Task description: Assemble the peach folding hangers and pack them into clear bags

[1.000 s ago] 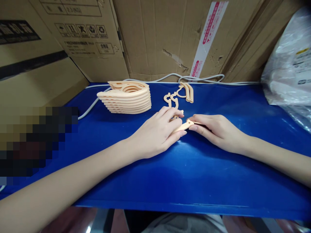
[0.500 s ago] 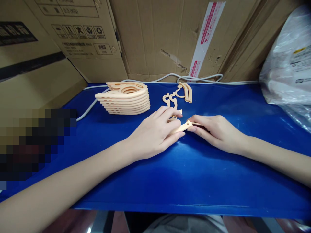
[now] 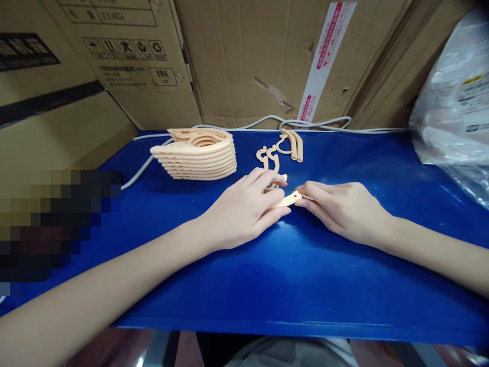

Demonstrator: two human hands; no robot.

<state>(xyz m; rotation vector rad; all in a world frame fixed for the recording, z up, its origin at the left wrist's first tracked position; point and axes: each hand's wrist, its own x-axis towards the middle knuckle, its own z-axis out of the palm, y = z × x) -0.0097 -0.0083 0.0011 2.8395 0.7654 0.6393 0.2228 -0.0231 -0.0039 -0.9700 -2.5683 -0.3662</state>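
Note:
Both hands meet at the middle of a blue table [image 3: 267, 275] over a peach plastic hanger piece [image 3: 287, 200]. My left hand [image 3: 244, 210] lies over its left part with fingers curled and pressed onto it. My right hand [image 3: 344, 209] pinches its right end with thumb and forefinger. Just behind the hands lie two small peach hook parts [image 3: 268, 156]. Farther back rests another peach arm piece [image 3: 294, 143]. A stack of several folded peach hangers [image 3: 196, 154] stands to the back left.
Cardboard boxes [image 3: 244, 56] wall off the back and left. A white cable [image 3: 317, 124] runs along the table's rear edge. A white plastic bag [image 3: 454, 97] sits at the right. A blurred patch [image 3: 57, 224] covers the left side.
My right hand has slid slightly left and closed in on the piece's end. The left hand has stayed in place.

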